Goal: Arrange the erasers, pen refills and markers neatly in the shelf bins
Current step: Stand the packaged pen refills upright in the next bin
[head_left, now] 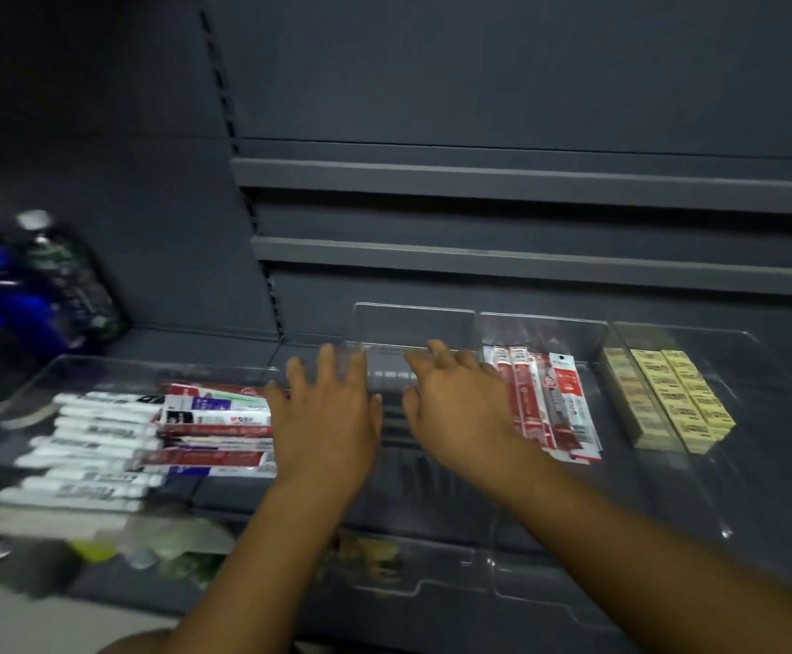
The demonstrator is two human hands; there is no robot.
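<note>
Both arms reach forward: left hand and right hand, fingers spread wide and holding nothing, hover over a clear bin. To the left, a tray holds white markers and refill packs lying crosswise. To the right, refills point front to back, then rows of yellow erasers run front to back.

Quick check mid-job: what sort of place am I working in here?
Most likely a shop's stationery aisle. The dark slotted retail shelving carries clear divider bins, and these hold packaged pen refills, white markers and yellow erasers laid out like stock.
</note>
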